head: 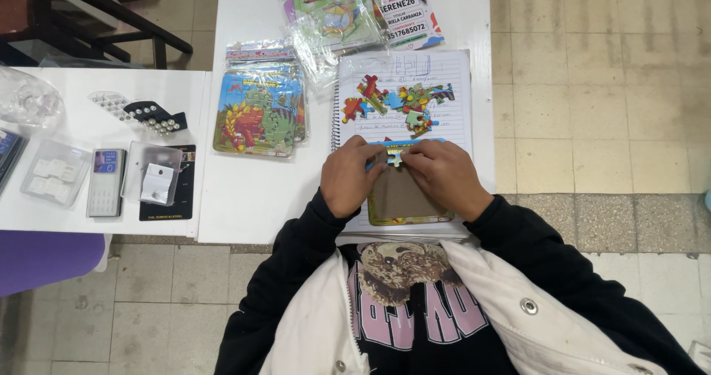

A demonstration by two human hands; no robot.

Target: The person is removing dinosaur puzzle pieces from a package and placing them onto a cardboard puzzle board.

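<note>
A spiral notebook (444, 86) lies on the bench (244, 197), near its right edge. On the notebook's near part rests a puzzle tray (400, 197), and both hands sit on the tray's far edge, the left hand (352, 175) beside the right hand (444, 171), fingertips meeting over a puzzle piece (396, 156). Behind the tray, on the notebook's far half, lies a heap of loose puzzle pieces (400, 101). Left of the notebook is a stack of bagged puzzles (259, 108); behind it, more bagged puzzles (337, 8). Further left, on a second bench (89, 123), lie small plastic boxes (55, 171) and a calculator (106, 182).
</note>
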